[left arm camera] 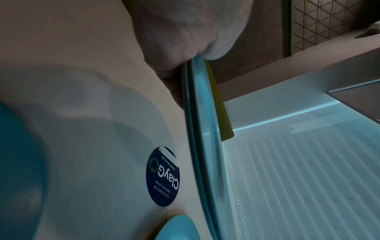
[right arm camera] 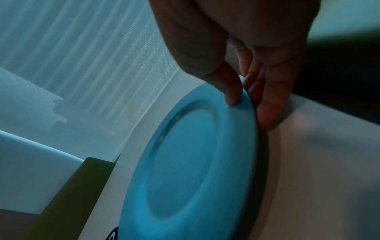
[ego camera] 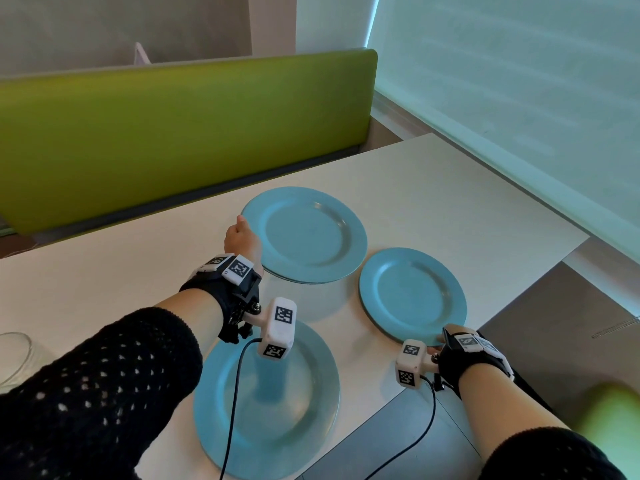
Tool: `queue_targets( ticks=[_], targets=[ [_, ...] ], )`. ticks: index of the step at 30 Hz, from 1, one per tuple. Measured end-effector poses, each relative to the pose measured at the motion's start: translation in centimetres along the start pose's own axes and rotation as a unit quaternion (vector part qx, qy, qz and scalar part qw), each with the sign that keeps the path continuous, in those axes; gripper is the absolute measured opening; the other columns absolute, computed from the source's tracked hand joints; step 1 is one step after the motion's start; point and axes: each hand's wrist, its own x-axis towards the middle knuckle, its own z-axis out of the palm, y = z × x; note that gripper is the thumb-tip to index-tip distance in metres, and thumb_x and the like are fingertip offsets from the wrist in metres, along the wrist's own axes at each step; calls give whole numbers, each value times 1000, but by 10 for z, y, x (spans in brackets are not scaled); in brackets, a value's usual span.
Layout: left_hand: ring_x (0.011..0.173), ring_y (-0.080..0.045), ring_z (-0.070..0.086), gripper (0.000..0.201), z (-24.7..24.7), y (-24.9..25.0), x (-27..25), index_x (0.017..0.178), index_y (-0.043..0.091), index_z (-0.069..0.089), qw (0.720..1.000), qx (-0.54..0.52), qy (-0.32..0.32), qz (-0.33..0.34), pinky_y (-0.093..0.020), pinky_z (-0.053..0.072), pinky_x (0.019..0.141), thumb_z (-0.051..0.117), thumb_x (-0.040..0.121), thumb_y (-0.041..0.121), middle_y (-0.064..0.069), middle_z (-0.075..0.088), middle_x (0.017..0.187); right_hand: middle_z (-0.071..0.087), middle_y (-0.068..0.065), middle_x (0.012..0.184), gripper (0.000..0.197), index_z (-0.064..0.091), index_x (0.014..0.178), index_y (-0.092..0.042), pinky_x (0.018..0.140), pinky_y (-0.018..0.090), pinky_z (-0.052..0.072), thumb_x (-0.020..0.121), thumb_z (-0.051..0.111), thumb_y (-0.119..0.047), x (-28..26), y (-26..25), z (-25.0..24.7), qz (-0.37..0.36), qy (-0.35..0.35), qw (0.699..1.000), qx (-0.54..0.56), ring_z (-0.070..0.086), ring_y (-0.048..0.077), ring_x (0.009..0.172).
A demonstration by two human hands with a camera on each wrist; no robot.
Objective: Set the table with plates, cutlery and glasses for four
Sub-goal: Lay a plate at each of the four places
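The near plate (ego camera: 266, 403) lies flat on the white table (ego camera: 433, 209), close to the person, and no hand touches it. Just past it on the right, the right hand (ego camera: 450, 339) pinches the near edge of a second plate (ego camera: 412, 294), thumb (right arm camera: 228, 87) on top and fingers (right arm camera: 271, 104) curled under. That edge sits close to the table's side, so I think it is best to slide the plate in a bit before letting go. Farther off, the left hand (ego camera: 240, 239) grips the left edge of the far plates (ego camera: 304, 233). There look to be two, one on top of the other, held up off the table. Keeping them level should stop the top one slipping. One of them still needs its own spot.

A round blue sticker (left arm camera: 162, 177) is stuck on the table under them. A glass (ego camera: 17, 358) at the left is cut off by the picture. I see no forks or knives. The green bench (ego camera: 173, 133) hides what is behind it
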Motion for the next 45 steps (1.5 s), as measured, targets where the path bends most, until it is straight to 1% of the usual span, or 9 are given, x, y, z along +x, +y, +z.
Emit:
queue_targets(
  ticks=[17,26,31,35,37,39,41,43,45],
  targets=[
    [123,-36,50,54,18,-2,-7,135,10,46,1000,-24,-15,-10,-49,41,105,24,99,45,-14,51,137,67,1,103,21,61,94,-19,80,32,54,90,47,-34,22,13,6,14,15,1000,6,64,22,86],
    [122,-34,51,56,-3,-7,-9,136,14,46,999,-18,-30,-23,-49,42,105,22,99,48,-12,52,136,63,2,81,19,54,87,-19,69,35,56,85,53,-38,31,18,21,32,31,998,36,62,21,72],
    [124,-34,51,58,-26,-8,-4,136,13,46,998,-16,-33,-41,-48,42,105,22,98,50,-11,51,138,59,8,90,20,50,98,-16,67,32,49,87,51,-32,14,1,14,83,45,992,87,58,27,81],
    [132,-32,42,52,-47,0,-2,142,7,36,998,26,-49,-31,-39,34,111,19,103,36,-15,42,145,50,21,121,50,39,125,-2,83,40,42,81,53,-21,12,-53,-10,209,77,904,366,54,37,108],
    [133,-32,42,51,-56,5,2,144,7,34,997,42,-61,-24,-40,34,111,21,103,34,-15,41,145,57,17,108,51,45,127,-4,80,37,45,81,56,-24,13,-89,-17,135,88,867,471,59,30,96],
    [128,-33,47,54,-65,10,5,140,8,40,997,26,-64,-26,-39,39,107,22,101,40,-14,47,140,56,9,81,25,54,104,-10,63,31,46,89,55,-31,1,-132,-22,54,29,840,539,56,23,68],
    [126,-33,49,54,-74,15,9,138,8,43,996,10,-83,-17,-42,40,107,25,100,42,-15,49,139,53,5,71,29,51,78,-13,56,32,46,97,46,-34,-18,-172,-30,4,-16,796,605,53,19,59],
    [126,-36,50,54,-85,18,14,135,5,45,995,-24,-97,-10,-45,42,106,30,99,42,-19,50,138,54,4,70,34,53,74,-11,66,38,51,97,46,-34,-28,-204,-33,-18,-22,783,622,55,23,65],
    [125,-36,51,53,-99,20,21,132,3,48,995,-26,-94,-4,-44,43,103,32,99,42,-21,52,136,60,10,80,29,59,86,-1,80,46,53,96,50,-27,-33,-226,-28,-48,-5,810,584,58,28,78]
  ],
)
